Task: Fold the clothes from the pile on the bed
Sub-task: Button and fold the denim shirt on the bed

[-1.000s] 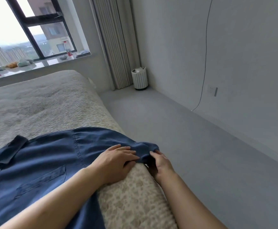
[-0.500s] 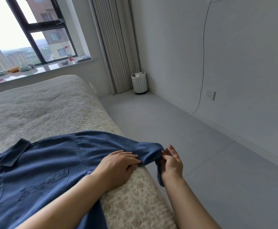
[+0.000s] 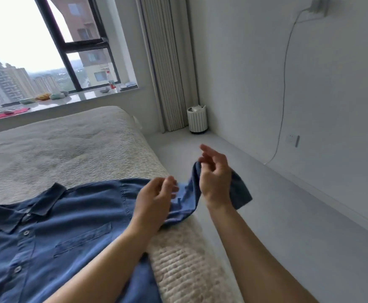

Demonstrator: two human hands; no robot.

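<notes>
A blue denim shirt point(image 3: 69, 226) lies face up on the bed point(image 3: 69, 149), collar toward the left and buttons showing. Its right sleeve point(image 3: 241, 193) is lifted off the bed's edge and hangs over the floor. My right hand point(image 3: 216, 178) holds that sleeve end up, with the cloth wrapped behind the hand and the index finger raised. My left hand point(image 3: 154, 200) hovers just above the sleeve near the shoulder seam, fingers loosely curled and blurred, and I see nothing in its grasp.
The bed's right edge, covered by a knobbly cream blanket point(image 3: 183, 259), runs beside grey floor. A white bin point(image 3: 197, 122) stands in the far corner by the curtain point(image 3: 167, 62). A cable point(image 3: 284, 84) hangs down the right wall. Small items line the windowsill point(image 3: 80, 98).
My right hand has raised the sleeve from below the bed's edge up and outward. My left hand has lifted off the shirt, where it lay flat. The view has tilted upward.
</notes>
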